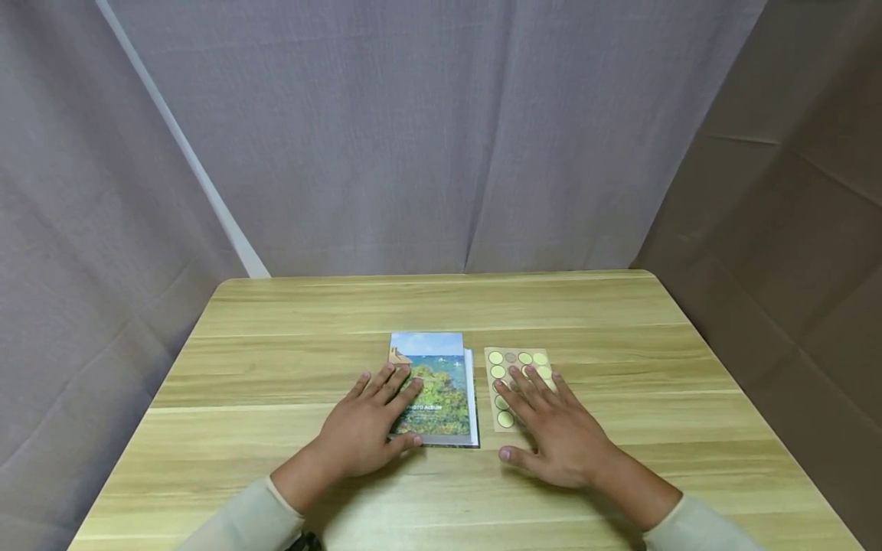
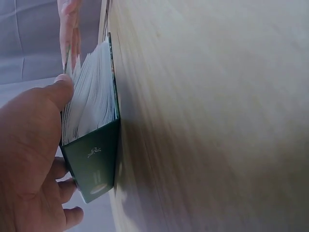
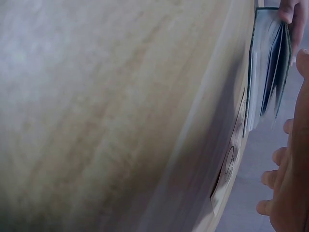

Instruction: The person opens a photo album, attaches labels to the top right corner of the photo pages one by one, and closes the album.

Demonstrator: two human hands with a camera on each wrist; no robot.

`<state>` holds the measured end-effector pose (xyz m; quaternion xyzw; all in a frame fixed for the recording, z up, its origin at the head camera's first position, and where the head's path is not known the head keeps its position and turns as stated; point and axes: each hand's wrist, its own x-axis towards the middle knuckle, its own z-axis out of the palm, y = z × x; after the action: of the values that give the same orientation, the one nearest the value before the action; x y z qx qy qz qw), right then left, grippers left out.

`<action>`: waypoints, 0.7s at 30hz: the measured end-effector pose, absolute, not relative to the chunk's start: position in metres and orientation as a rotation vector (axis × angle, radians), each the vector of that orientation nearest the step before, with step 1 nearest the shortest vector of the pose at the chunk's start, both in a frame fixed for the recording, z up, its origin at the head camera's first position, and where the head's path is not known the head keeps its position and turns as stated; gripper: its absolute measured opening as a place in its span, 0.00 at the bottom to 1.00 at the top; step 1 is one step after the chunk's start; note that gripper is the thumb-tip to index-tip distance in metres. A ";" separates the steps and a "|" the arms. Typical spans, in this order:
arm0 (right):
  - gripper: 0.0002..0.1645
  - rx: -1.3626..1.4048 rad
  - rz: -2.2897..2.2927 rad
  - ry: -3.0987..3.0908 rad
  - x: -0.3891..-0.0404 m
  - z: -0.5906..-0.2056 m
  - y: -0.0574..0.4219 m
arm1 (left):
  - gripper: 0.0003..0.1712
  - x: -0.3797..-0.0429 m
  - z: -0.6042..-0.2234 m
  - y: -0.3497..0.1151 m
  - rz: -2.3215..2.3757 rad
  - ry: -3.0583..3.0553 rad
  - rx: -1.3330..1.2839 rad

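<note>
A photo album [image 1: 444,383] with a painted seaside cover lies on the table, its pages showing along the right edge. My left hand [image 1: 365,432] rests over its left side with fingers spread. In the left wrist view, the album's green spine [image 2: 94,164] faces me, the thumb is at the cover's edge and the pages stand slightly fanned. To the right lies a tan sheet of round yellow stickers [image 1: 501,373]. My right hand [image 1: 561,440] is spread over that sheet, partly covering it; the right wrist view shows its fingers extended, apart from the sheet [image 3: 224,169].
The wooden table [image 1: 289,321] carries both items near its middle. Grey curtains [image 1: 379,138] hang behind and to the left, and a brownish fabric wall [image 1: 779,199] stands along the right side. A small dark object [image 1: 306,542] shows at the left sleeve.
</note>
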<state>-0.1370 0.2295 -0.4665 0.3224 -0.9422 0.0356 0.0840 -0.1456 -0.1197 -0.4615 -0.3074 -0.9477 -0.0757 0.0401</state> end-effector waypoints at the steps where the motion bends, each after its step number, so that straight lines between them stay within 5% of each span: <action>1: 0.56 0.965 0.111 -2.805 -0.137 -0.467 0.229 | 0.48 -0.146 -0.462 -0.120 -0.233 -2.895 -0.946; 21: 0.55 0.995 0.155 -2.791 -0.133 -0.468 0.224 | 0.47 -0.141 -0.464 -0.126 -0.311 -2.864 -0.960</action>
<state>-0.1331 0.2241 -0.4677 0.3340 -0.9371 0.0520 0.0871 -0.1414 -0.1265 -0.4641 -0.3158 -0.9418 -0.1023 0.0522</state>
